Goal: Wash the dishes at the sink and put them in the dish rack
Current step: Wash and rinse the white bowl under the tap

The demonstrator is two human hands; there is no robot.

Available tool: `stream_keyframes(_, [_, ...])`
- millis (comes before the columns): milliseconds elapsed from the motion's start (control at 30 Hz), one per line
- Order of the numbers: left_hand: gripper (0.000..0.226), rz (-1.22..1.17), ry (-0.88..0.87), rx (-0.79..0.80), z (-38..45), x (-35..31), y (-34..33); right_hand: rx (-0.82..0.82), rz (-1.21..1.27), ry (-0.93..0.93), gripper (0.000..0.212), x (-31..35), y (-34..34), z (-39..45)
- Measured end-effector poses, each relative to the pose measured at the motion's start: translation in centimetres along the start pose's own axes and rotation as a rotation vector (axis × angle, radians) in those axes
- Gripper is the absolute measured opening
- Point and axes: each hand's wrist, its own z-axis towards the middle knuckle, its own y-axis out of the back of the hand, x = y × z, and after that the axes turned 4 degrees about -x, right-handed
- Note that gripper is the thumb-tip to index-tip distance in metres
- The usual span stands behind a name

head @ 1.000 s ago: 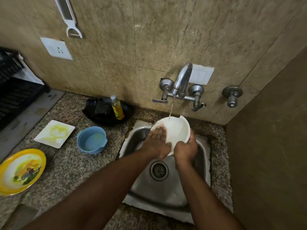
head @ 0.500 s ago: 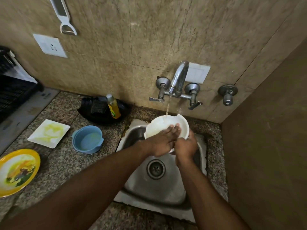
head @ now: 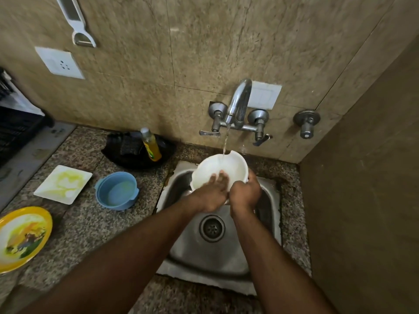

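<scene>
A white bowl (head: 215, 168) is tilted over the steel sink (head: 217, 252), under a thin stream from the tap (head: 238, 103). My right hand (head: 244, 193) grips the bowl's near right rim. My left hand (head: 213, 192) lies flat inside the bowl, straight fingers touching its inner wall. On the counter to the left sit a blue bowl (head: 116, 190), a soiled white square plate (head: 63, 184) and a yellow-rimmed plate (head: 21, 237). The black dish rack (head: 15, 130) stands at the far left edge.
A yellow soap bottle (head: 151, 145) stands on a black tray (head: 138, 152) holding a dark scrubber behind the blue bowl. A wall corner closes in the right side. A peeler (head: 77, 23) hangs on the tiled wall above a socket (head: 60, 63).
My left hand has slid across the inside of the bowl, first from its left side to the right, then back toward the centre. The bowl stays under the running water in my right hand.
</scene>
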Motion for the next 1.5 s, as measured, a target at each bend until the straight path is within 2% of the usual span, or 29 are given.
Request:
stream_keyframes(67, [0.055, -0.089, -0.046, -0.008, -0.9, -0.4, 1.0, 0.024, 0.039, -0.018, 0.058, 0.2, -0.2, 0.6])
stream_keyframes(133, [0.055, -0.145, -0.079, -0.061, -1.3, -0.5, 2.6, 0.058, 0.029, -0.005, 0.054, 0.6, -0.3, 0.8])
stream_keyframes(200, [0.059, -0.069, -0.155, -0.08, -1.4, 0.6, 2.7, 0.068, 0.01, 0.003, 0.049, 0.8, -0.6, 1.1])
stream_keyframes(267, [0.064, 0.11, -0.191, -0.052, -0.4, 1.8, 3.1, 0.096, 0.0, -0.016, 0.041, 0.5, -1.1, 1.1])
stream_keyframes(333, [0.069, 0.199, -0.104, -0.107, 0.6, 2.6, 3.5, 0.118, -0.022, -0.05, 0.041, -0.1, -1.5, 0.6])
stream_keyframes(467, [0.073, 0.251, 0.067, -0.159, 0.6, 1.5, 2.3, 0.143, 0.011, -0.08, 0.058, -1.5, -1.7, -0.3])
stream_keyframes(533, [0.084, 0.134, 0.221, -0.207, 0.5, 0.8, 0.9, 0.127, -0.014, -0.047, 0.056, -1.7, -1.6, -0.4])
stream_keyframes(600, [0.092, 0.049, 0.286, -0.17, 0.4, -0.2, 0.3, 0.087, -0.004, -0.034, 0.053, -1.6, -1.4, -0.6])
stream_keyframes(667, [0.088, 0.015, 0.192, -0.025, 0.1, -0.9, 0.7, 0.029, 0.004, -0.026, 0.053, -1.3, -1.3, -0.2])
stream_keyframes(733, [0.078, -0.068, 0.061, 0.024, 0.0, -0.4, 1.1, 0.001, 0.023, -0.028, 0.054, -1.2, -1.5, 1.0])
stream_keyframes(800, [0.066, -0.216, -0.037, 0.033, -0.6, 0.1, 1.1, 0.009, 0.038, -0.033, 0.057, -1.0, -1.6, 1.7])
stream_keyframes(867, [0.05, -0.45, -0.051, 0.041, -1.7, 0.6, 1.4, 0.023, 0.017, -0.016, 0.054, -0.3, -1.4, 1.7])
stream_keyframes(933, [0.039, -0.557, -0.079, -0.032, -3.2, 0.5, 1.7, 0.042, 0.03, -0.014, 0.05, -0.1, -1.2, 1.8])
stream_keyframes(1033, [0.047, -0.414, -0.097, 0.006, -3.7, 0.9, 2.6, 0.064, 0.051, -0.05, 0.049, -0.7, -1.3, 1.5])
stream_keyframes(1133, [0.054, 0.022, -0.187, 0.002, -3.1, 1.6, 2.3, 0.061, 0.049, -0.063, 0.052, -1.3, -1.2, 1.0])
stream_keyframes(1200, [0.058, 0.198, -0.13, -0.069, -2.3, 2.2, 1.7, 0.055, 0.027, -0.042, 0.054, -1.7, -1.5, 0.8])
stream_keyframes(1267, [0.062, 0.24, -0.036, -0.127, -1.4, 2.5, 1.8, 0.071, 0.016, -0.023, 0.058, -2.1, -1.7, 0.0])
stream_keyframes(1333, [0.065, 0.241, 0.033, -0.119, -0.8, 2.3, 1.6, 0.06, -0.002, 0.002, 0.059, -2.3, -1.5, -0.9])
stream_keyframes(1433, [0.073, 0.133, 0.187, -0.24, -0.6, 1.6, 0.2, 0.037, -0.032, 0.056, 0.056, -2.5, -1.2, -1.1])
stream_keyframes(1500, [0.075, 0.094, 0.215, -0.255, -0.6, 0.7, -0.6, -0.01, -0.028, 0.054, 0.054, -2.5, -1.0, -1.0])
